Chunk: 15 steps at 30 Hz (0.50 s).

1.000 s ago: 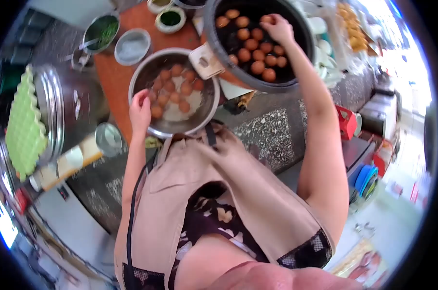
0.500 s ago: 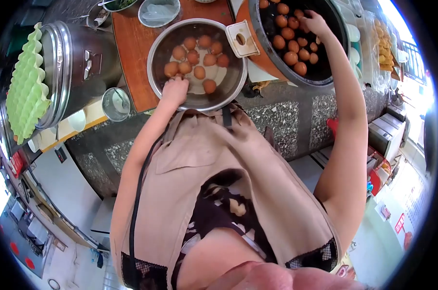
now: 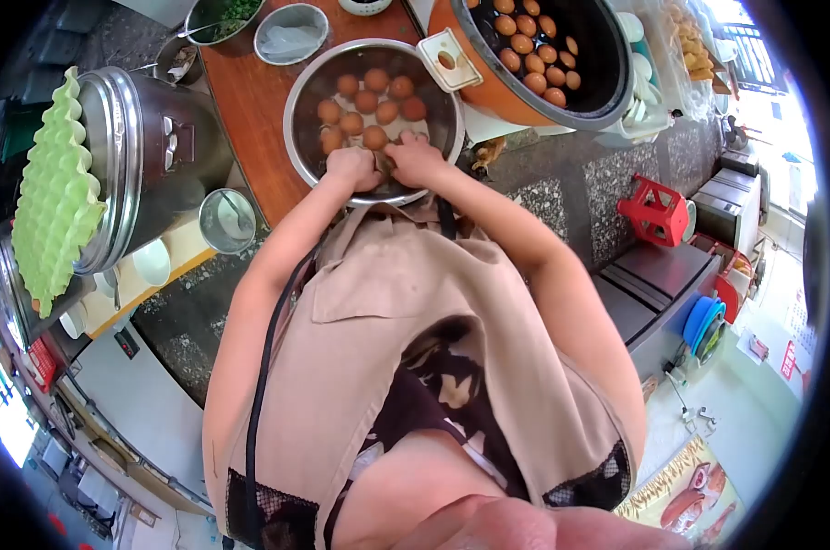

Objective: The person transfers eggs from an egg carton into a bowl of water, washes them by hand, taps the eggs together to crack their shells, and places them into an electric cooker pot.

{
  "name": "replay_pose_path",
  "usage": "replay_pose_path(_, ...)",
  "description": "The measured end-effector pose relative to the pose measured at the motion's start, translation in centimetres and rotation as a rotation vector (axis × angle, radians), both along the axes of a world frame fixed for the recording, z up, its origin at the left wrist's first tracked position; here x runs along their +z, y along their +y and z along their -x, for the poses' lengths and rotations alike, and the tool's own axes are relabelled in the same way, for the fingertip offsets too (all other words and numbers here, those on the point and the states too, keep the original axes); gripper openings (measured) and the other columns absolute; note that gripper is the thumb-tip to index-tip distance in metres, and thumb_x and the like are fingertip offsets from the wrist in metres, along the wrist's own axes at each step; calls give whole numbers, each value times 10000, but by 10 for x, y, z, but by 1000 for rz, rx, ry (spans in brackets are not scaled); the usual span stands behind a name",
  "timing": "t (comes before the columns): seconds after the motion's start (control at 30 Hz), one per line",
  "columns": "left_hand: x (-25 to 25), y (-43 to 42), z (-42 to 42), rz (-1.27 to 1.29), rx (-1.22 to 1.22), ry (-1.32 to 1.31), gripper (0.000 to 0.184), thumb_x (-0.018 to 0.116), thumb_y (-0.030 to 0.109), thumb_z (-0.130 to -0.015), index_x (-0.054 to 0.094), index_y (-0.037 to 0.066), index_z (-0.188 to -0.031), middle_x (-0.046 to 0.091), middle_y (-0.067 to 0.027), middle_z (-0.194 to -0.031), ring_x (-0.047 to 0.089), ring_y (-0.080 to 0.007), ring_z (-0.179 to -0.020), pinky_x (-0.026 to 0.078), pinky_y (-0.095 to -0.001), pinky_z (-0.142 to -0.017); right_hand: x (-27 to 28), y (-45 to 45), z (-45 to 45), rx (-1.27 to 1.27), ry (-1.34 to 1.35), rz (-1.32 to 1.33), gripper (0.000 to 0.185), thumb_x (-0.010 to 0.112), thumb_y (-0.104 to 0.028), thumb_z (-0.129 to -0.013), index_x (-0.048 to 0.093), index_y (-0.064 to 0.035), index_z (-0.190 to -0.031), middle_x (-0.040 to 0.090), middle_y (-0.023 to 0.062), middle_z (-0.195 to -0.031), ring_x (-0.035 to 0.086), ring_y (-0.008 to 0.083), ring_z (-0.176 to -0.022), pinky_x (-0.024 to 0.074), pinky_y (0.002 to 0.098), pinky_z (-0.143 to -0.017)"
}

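Note:
A steel bowl (image 3: pixel 297 108) of water holds several brown eggs (image 3: pixel 375 80). Over its near edge my left hand (image 3: pixel 355 169) and my right hand (image 3: pixel 415 159) meet, fingers closed. What lies between them is hidden by the fingers. Right of the bowl stands an orange pot (image 3: pixel 484 81) with a dark inside and a pale handle. Several more brown eggs (image 3: pixel 522 43) sit in the dark liquid there.
A wooden table (image 3: pixel 241 110) bears the bowl and a small bowl with a plastic bag (image 3: pixel 291 35). At the left, a green egg tray (image 3: pixel 55 206) leans on a steel container (image 3: pixel 158 137). A red stool (image 3: pixel 655 211) stands at the right.
My right hand has left the orange pot and moved left to the steel bowl, beside my left hand. My left hand has shifted right along the bowl's near side.

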<state>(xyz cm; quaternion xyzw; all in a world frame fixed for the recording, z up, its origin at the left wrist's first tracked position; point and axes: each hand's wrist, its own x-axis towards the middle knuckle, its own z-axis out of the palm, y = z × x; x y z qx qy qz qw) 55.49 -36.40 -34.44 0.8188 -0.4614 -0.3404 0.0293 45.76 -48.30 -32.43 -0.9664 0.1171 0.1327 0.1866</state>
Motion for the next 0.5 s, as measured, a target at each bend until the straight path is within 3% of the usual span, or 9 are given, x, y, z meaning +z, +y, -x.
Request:
replay_pose_path(0.07, -18, 4, 2, 48, -30, -1, 290, 555, 284, -764, 695, 55, -874, 671, -173, -897, 648, -330, -865, 519, -430, -762, -18, 1, -11, 46, 390, -30, 284, 587, -139, -777, 627, -57, -1046, 499, 230, -1227, 571, 353, -1038, 485, 421, -864)
replay_pose_path(0.1, -28, 7, 3, 93, -67, 4, 296, 543, 292, -772, 690, 60, -884, 666, -183, -888, 643, -343, -851, 514, -450, -758, -24, -1, -15, 46, 387, -34, 284, 587, -139, -777, 627, -57, -1046, 499, 230, -1227, 571, 353, -1038, 485, 421, -864)
replay_pose_path(0.17, -23, 10, 3, 60, -80, 15, 264, 527, 253, -791, 684, 65, -886, 658, -201, -891, 635, -357, -860, 509, -454, -762, -34, -3, -22, 117, 700, -100, 439, 595, -119, -763, 543, -72, -1196, 431, 254, -1292, 523, 364, -1124, 466, 432, -891)
replay_pose_path(0.23, -29, 12, 0, 115, -46, 202, 288, 537, 273, -810, 685, 32, -860, 663, -195, -902, 634, -336, -893, 500, -442, -779, -45, -2, -13, 120, 541, -108, 468, 601, -109, -755, 519, -66, -1214, 487, 255, -1227, 534, 380, -1104, 472, 432, -880)
replay_pose_path(0.27, -33, 12, -4, 130, -42, 293, 227, 591, 201, -762, 672, 34, -891, 652, -213, -927, 621, -347, -918, 492, -435, -793, -50, -4, -10, 124, 388, -114, 498, 607, -99, -747, 496, -61, -1232, 543, 256, -1163, 546, 395, -1083, 477, 432, -869)
replay_pose_path(0.37, -33, 15, -8, 221, 23, 466, 249, 624, 120, -698, 658, 37, -930, 643, -223, -953, 619, -343, -930, 491, -427, -797, -47, -6, -7, -27, 285, -168, 558, 616, -79, -728, 454, -49, -1262, 595, 253, -1070, 566, 403, -1040, 478, 432, -866)
replay_pose_path(0.4, -30, 12, -8, 116, -2, 369, 310, 622, 47, -648, 647, 41, -957, 645, -209, -977, 615, -344, -950, 490, -427, -790, -42, -6, -8, -26, 284, -169, 558, 616, -79, -728, 454, -49, -1262, 595, 253, -1070, 566, 403, -1040, 478, 432, -866)
replay_pose_path(0.5, -19, 9, -10, 87, -23, 315, 295, 589, 118, -695, 655, 56, -975, 648, -203, -978, 612, -343, -970, 496, -424, -797, -23, -3, -17, -164, 311, -220, 451, 611, -151, -746, 536, -11, -1168, 613, 253, -1038, 577, 389, -1026, 470, 432, -878)
